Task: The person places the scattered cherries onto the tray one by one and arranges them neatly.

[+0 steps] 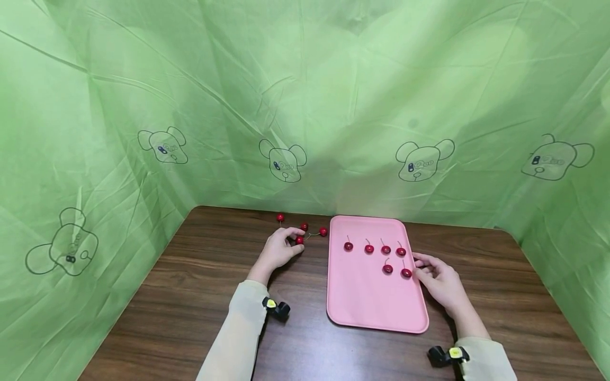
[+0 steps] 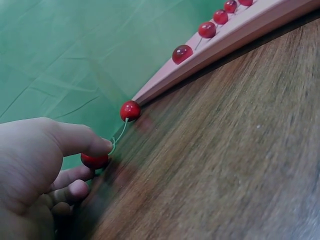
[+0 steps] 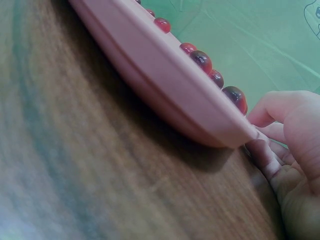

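My left hand (image 1: 280, 247) is at the tabletop left of the pink tray (image 1: 357, 299), thumb and fingers around a red cherry (image 1: 299, 240) with a green stem. In the left wrist view, the thumb partly covers that cherry (image 2: 94, 161). Close to these fingers lie two more cherries, one just behind (image 1: 304, 226) and one near the tray's left edge (image 1: 323, 232). At the tray's right rim, my right hand (image 1: 440, 280) holds the edge between thumb and fingers, beside a dark red cherry (image 1: 406, 273). Several stemmed cherries (image 1: 369, 248) sit on the tray's upper half.
Another cherry (image 1: 280, 217) lies near the back edge of the brown wooden table (image 1: 190, 296). A green cloth (image 1: 352, 106) with printed bear-like faces hangs behind and along both sides. Both wrists wear black straps with small devices (image 1: 282, 310).
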{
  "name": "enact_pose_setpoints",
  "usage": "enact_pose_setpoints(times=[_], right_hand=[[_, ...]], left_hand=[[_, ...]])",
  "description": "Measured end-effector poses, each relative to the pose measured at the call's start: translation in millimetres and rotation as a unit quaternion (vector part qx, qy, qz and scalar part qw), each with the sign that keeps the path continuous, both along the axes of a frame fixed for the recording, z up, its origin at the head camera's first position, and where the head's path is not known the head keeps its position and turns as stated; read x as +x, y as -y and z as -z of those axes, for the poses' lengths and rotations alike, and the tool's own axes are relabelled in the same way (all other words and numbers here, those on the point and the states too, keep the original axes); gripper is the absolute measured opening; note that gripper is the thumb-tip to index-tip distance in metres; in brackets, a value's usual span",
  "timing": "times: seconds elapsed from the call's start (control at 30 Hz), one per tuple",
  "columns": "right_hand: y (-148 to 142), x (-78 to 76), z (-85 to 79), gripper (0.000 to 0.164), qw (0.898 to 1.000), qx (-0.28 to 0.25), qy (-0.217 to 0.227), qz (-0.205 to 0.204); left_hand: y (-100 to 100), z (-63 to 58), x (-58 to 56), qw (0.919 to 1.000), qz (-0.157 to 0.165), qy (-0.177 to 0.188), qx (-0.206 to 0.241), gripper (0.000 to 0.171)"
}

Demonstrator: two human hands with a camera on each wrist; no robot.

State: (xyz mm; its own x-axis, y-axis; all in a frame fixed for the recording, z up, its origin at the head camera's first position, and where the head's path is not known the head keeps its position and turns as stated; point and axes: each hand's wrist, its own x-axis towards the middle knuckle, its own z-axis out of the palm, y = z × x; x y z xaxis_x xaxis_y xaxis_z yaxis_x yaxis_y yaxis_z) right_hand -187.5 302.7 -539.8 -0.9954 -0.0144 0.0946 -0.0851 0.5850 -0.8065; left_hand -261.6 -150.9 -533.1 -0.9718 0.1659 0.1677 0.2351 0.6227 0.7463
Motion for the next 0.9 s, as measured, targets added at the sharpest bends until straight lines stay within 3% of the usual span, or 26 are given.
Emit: enact_pose_setpoints(times=[0.4, 0.9], right_hand=[[-0.4, -1.1, 1.0, 0.044, 1.000, 0.010, 0.004, 0.002], [0.8, 0.4, -1.6, 0.046, 1.000, 0.002, 0.016, 0.003]], left_hand=[[3.6, -1.6, 0.1, 0.9999, 0.012, 0.007, -0.002, 0.036], [4.8, -3.7, 0.5, 0.9998, 0.001, 0.011, 0.015, 0.023]])
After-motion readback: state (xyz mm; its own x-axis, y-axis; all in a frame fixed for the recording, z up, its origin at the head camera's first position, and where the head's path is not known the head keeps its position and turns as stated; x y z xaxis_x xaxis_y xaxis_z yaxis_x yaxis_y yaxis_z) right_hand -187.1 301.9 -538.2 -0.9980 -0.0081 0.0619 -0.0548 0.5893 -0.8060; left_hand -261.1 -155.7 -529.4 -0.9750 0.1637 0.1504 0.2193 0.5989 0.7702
